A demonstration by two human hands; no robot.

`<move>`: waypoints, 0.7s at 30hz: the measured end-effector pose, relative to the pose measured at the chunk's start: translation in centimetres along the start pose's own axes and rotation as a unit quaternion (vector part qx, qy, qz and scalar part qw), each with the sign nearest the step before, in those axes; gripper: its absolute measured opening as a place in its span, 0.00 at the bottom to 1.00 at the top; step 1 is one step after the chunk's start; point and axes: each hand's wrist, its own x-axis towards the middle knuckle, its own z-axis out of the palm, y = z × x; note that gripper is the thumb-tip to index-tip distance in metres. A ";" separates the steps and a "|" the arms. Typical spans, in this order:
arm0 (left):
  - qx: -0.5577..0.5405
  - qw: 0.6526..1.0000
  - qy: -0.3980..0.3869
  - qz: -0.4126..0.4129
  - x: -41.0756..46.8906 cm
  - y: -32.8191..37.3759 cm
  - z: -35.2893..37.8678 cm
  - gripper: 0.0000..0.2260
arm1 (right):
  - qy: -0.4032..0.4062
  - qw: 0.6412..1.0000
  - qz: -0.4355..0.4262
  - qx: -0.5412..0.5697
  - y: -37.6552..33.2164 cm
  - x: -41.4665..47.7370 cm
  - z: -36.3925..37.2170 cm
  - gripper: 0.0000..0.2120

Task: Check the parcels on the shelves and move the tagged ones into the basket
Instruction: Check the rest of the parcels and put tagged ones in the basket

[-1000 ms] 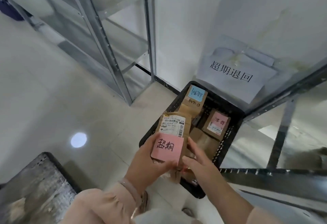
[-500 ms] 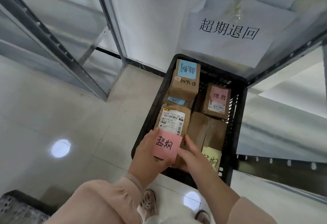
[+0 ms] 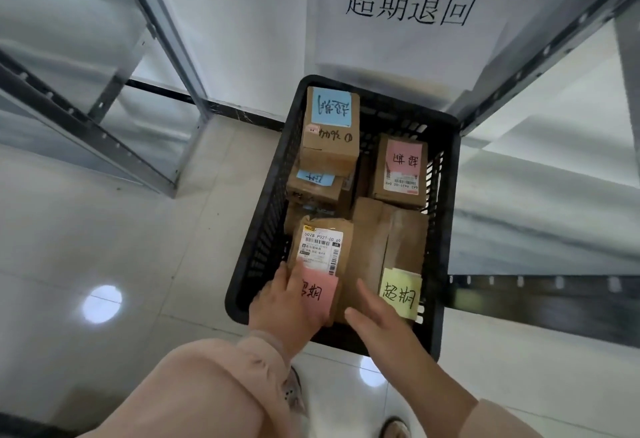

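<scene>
A black plastic basket stands on the floor against the wall and holds several brown parcels. My left hand grips the near end of a parcel with a pink tag and a white shipping label, low inside the basket's near left corner. My right hand is beside it with fingers straight, just off the parcel's right side. Next to that lies a larger parcel with a yellow tag. Farther back sit a parcel with a blue tag and another pink-tagged parcel.
Metal shelf frames stand to the left and right of the basket. A white paper sign with black handwriting hangs on the wall above it. Glossy tiled floor lies to the left. My feet are below.
The pink-tagged parcel has gone down from above the basket into its near left corner, still in my left hand. My right hand has come off it. The view has tilted down.
</scene>
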 end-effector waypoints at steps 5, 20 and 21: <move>0.017 0.999 0.017 0.041 -3.0 1.6 -2.1 0.41 | 0.033 0.986 -0.072 -0.145 -0.4 -4.5 -2.8 0.31; 0.023 0.923 0.299 0.242 -25.3 20.0 -11.0 0.30 | 0.191 0.874 -0.302 -0.330 0.2 -25.8 -16.5 0.34; 0.019 0.919 0.308 0.246 -26.7 21.5 -11.1 0.30 | 0.202 0.868 -0.316 -0.327 0.7 -27.2 -17.6 0.34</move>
